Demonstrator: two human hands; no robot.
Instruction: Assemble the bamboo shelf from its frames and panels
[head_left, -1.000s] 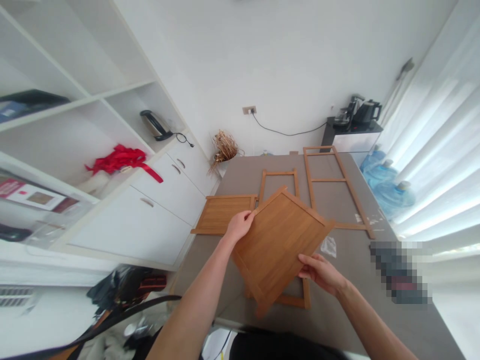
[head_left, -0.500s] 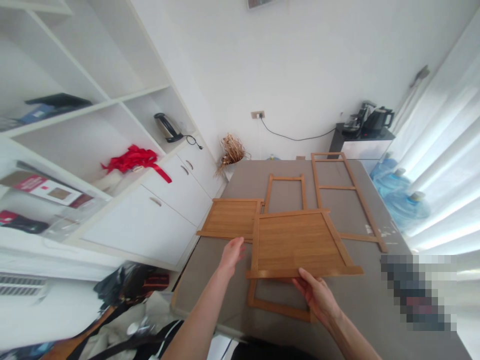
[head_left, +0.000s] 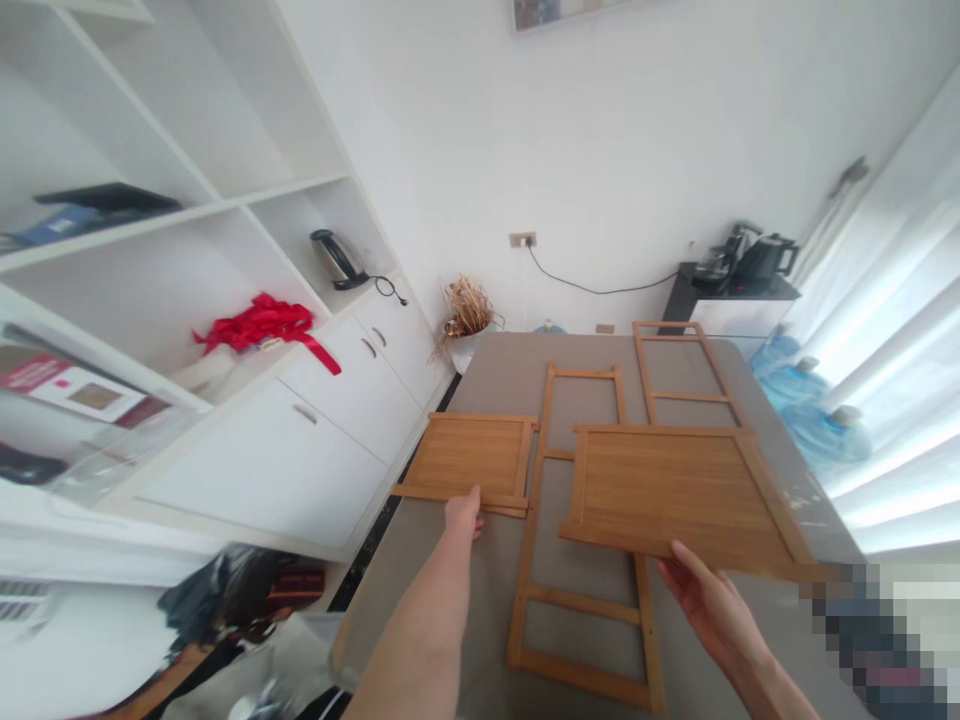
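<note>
Your right hand (head_left: 709, 605) gripped right panel (head_left: 675, 490) by near edge, left hand (head_left: 462, 518) at left panel (head_left: 472, 450), near edge, grip unclear, frame (head_left: 585, 604) between

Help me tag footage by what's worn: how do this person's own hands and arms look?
The left hand and right hand are bare, without gloves. The left forearm and right forearm show no sleeve. No watch, bracelet, cable or marking shows; rings on hidden fingers can't be ruled out.

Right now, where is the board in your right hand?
In the head view, that board is right of centre, its near edge in the right hand, right of the other board.
</note>
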